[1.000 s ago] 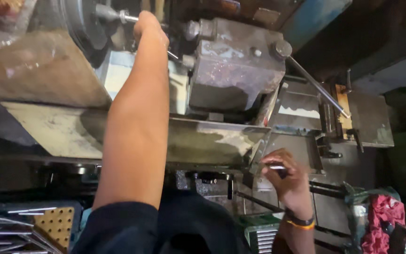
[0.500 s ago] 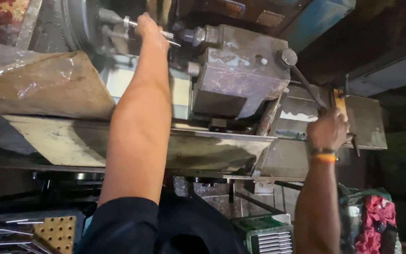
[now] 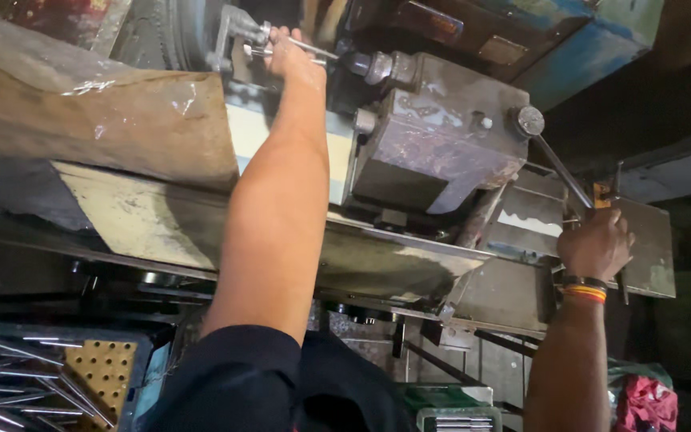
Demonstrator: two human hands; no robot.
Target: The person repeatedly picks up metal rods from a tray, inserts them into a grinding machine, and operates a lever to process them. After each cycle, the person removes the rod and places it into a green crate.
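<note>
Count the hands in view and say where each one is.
2. The left hand is up at the top, gripping a thin metal rod by the machine's chuck. The right hand is at the right, closed around a long lever. No other hands show.

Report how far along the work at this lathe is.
Done: a thin metal rod sits at the chuck. In hand: the left hand grips the rod there, and the right hand holds the long lever on the tool block. Left: more rods lie in the tray below.
</note>
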